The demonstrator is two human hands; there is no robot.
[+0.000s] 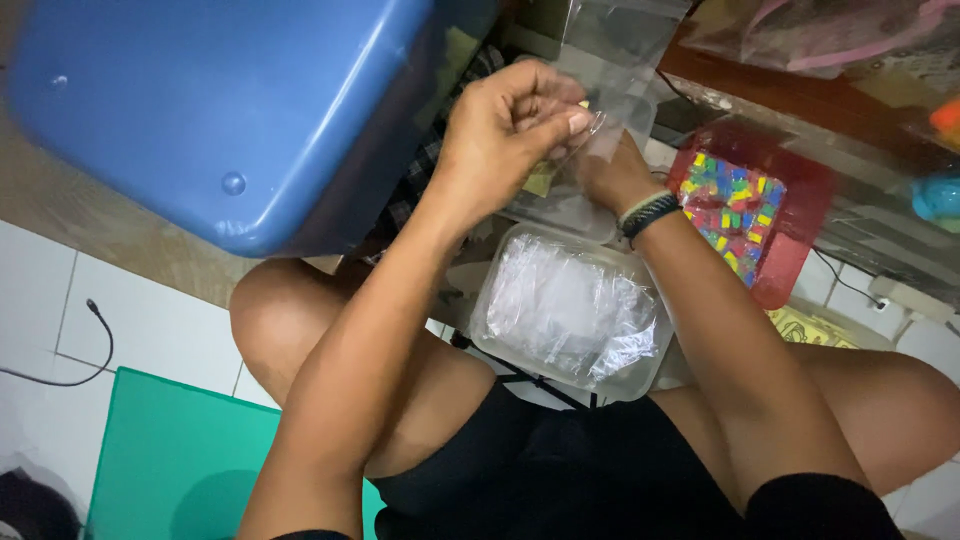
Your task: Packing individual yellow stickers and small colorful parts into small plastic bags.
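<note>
Seated person, knees apart, hands raised in front of the chest. Left hand point(510, 130) curled, thumb and fingers point(578, 122) pinched together on the upper edge of a small clear plastic bag point(610, 75), which hangs between the two hands. Right hand point(610, 170) sits behind and below that bag, mostly hidden by it and by the left hand; braided bands on the wrist show. Whether its fingers are closed on the bag, cannot tell.

Just below the hands, resting between the thighs, a clear rectangular plastic container point(655, 375) filled with crumpled transparent plastic bags point(565, 310).

To the right of the right forearm, a red plastic tray point(805, 195) holding small multicoloured blocks point(735, 210) in yellow, green, blue and red.

Upper left, a large blue plastic tub point(220, 100), tilted, close to the camera, partly blurred.

Lower left, a green flat mat point(170, 460) on the white tiled floor point(40, 300), a thin black cable point(95, 350) lying on the tiles beside it.
</note>
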